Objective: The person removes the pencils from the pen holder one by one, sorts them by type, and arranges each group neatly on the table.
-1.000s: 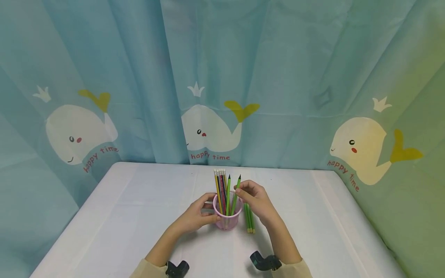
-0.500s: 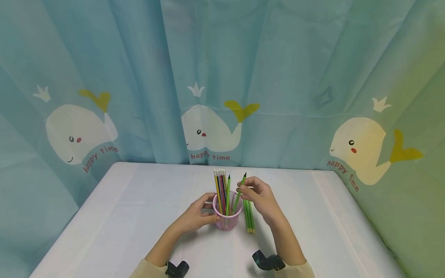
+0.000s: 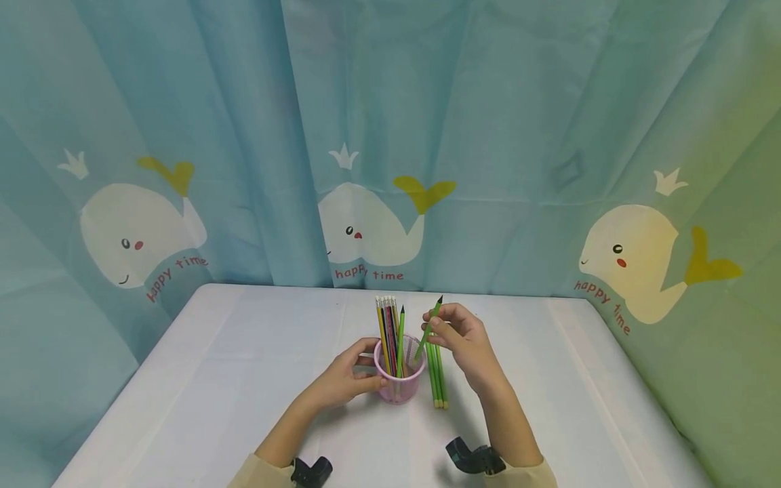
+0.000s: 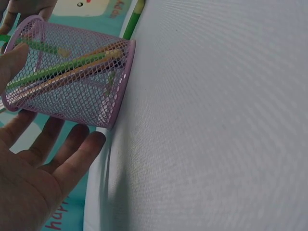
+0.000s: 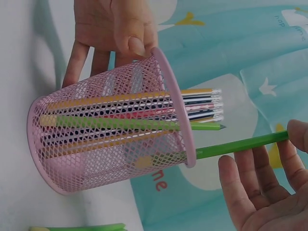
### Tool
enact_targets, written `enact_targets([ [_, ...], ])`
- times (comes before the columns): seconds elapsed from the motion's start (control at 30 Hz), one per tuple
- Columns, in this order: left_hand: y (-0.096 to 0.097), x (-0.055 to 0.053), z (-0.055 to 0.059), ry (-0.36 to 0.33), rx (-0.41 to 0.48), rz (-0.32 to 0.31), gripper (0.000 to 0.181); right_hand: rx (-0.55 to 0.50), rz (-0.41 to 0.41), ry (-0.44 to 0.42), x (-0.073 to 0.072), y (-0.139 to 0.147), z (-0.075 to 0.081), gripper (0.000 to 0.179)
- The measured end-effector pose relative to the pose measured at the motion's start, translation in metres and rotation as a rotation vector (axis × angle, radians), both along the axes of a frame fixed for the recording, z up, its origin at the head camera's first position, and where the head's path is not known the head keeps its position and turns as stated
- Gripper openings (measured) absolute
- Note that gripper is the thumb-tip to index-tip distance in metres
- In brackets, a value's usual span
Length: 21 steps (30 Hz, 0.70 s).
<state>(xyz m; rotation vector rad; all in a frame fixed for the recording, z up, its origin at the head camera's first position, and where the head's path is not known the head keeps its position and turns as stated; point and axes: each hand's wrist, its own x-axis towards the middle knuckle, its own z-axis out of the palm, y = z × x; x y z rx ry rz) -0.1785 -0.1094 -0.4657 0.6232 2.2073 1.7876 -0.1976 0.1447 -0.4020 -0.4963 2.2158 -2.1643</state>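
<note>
A pink mesh cup (image 3: 399, 391) stands upright on the table (image 3: 244, 407), steadied by the left hand (image 3: 346, 379), holding multicoloured pencils (image 3: 386, 329) with pale ends up and one green pencil (image 3: 400, 342) tip up. The right hand (image 3: 466, 346) pinches a second green pencil (image 5: 240, 146), tilted, its lower end inside the cup. More green pencils (image 3: 437, 379) lie just beside.
</note>
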Motion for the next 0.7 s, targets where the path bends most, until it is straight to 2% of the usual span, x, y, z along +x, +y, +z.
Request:
enact_targets([
  [0.7, 0.000, 0.002, 0.001, 0.006, -0.027, 0.010, 0.063, -0.118, -0.011, -0.005, 0.006, 0.004, 0.012, 0.028],
])
